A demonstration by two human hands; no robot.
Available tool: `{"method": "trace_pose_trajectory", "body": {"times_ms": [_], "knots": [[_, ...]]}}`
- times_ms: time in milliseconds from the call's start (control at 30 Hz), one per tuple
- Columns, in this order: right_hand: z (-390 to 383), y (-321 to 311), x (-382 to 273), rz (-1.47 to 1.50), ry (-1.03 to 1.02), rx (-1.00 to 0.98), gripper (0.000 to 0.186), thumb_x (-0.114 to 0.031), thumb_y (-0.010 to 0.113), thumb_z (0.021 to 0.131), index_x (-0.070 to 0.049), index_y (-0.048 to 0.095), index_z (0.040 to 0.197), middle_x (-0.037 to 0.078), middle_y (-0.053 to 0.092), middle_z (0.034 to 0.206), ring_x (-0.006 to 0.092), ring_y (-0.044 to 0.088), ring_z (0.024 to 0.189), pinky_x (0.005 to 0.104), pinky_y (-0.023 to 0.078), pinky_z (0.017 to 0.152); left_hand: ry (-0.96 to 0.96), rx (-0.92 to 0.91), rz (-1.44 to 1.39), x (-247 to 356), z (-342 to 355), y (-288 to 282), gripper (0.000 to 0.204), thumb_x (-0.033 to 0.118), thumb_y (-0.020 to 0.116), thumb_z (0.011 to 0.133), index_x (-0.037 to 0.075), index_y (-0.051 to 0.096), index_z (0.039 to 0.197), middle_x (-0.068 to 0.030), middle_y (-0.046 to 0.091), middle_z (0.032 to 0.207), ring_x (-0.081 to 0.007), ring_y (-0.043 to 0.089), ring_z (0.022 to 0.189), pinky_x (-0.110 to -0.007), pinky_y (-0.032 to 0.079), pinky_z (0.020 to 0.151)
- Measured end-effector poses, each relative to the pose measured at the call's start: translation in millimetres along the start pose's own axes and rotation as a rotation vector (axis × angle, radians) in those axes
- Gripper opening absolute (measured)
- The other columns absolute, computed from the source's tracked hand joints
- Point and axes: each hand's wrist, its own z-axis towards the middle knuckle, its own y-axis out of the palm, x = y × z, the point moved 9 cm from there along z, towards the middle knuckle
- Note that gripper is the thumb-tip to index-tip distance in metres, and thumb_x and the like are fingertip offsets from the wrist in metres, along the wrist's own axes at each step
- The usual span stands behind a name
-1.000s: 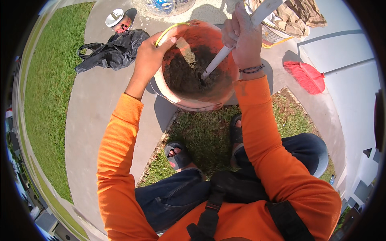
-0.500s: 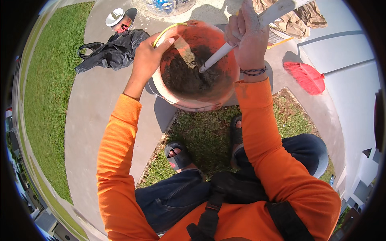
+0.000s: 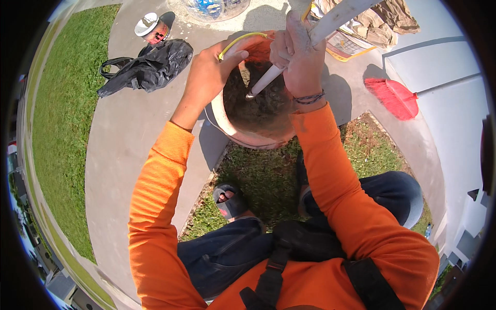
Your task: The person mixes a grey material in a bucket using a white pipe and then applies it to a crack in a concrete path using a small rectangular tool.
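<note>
My left hand (image 3: 208, 75) is closed on the upper left rim of a faded orange bucket (image 3: 248, 139), its thumb over the inside and a yellow handle (image 3: 243, 36) at the fingers. My right hand (image 3: 298, 62) is wrapped round a long white pipe (image 3: 333, 26), which slants down into the bucket. The pipe's lower end sits in a dark, wet-looking mixture (image 3: 258, 113). My right hand hides part of the bucket's right side.
Beside the bucket are a black plastic bag (image 3: 152, 70), a small smeared pot (image 3: 155, 32), a larger container (image 3: 217, 9), a basket with brown paper (image 3: 351, 46) and a red broom head (image 3: 392, 98) against a white step (image 3: 434, 139). Grass and paving surround my sandalled feet.
The bucket and my left hand have shifted a little to the right. My right hand has moved left and slightly down, and the pipe's lower end now sits further left in the mixture.
</note>
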Motion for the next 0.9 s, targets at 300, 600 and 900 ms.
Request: {"method": "trace_pose_trajectory", "body": {"times_ms": [300, 600, 900], "knots": [[-8.8, -24.5, 29.9, 0.161, 0.058, 0.134, 0.041, -0.028, 0.056, 0.103, -0.008, 0.048, 0.069, -0.003, 0.038, 0.052, 0.0070, 0.031, 0.040, 0.0255, 0.023, 0.038, -0.058, 0.009, 0.045, -7.4, -1.6, -4.1, 0.035, 0.027, 0.067, 0.095, 0.003, 0.068, 0.120, -0.0056, 0.074, 0.094, -0.0087, 0.065, 0.086, -0.027, 0.051, 0.081], [-10.2, -4.5, 39.0, -0.057, 0.233, 0.090, 0.043, -0.030, 0.055, 0.104, -0.009, 0.046, 0.067, -0.003, 0.037, 0.052, 0.0074, 0.032, 0.042, 0.0256, 0.025, 0.041, -0.032, 0.030, -0.008, -6.3, 3.1, -2.2, 0.034, 0.025, 0.066, 0.094, 0.005, 0.068, 0.121, -0.0061, 0.073, 0.093, -0.0086, 0.063, 0.082, -0.027, 0.051, 0.079], [-14.6, 0.2, 57.9, -0.009, 0.356, 0.081, 0.044, -0.032, 0.063, 0.099, -0.008, 0.055, 0.062, -0.005, 0.044, 0.051, 0.0056, 0.041, 0.045, 0.0239, 0.033, 0.042, -0.010, 0.005, 0.009, -2.7, 1.8, 4.1, 0.034, 0.022, 0.064, 0.096, 0.004, 0.066, 0.125, -0.0025, 0.073, 0.103, -0.0078, 0.063, 0.092, -0.026, 0.050, 0.086]]}}
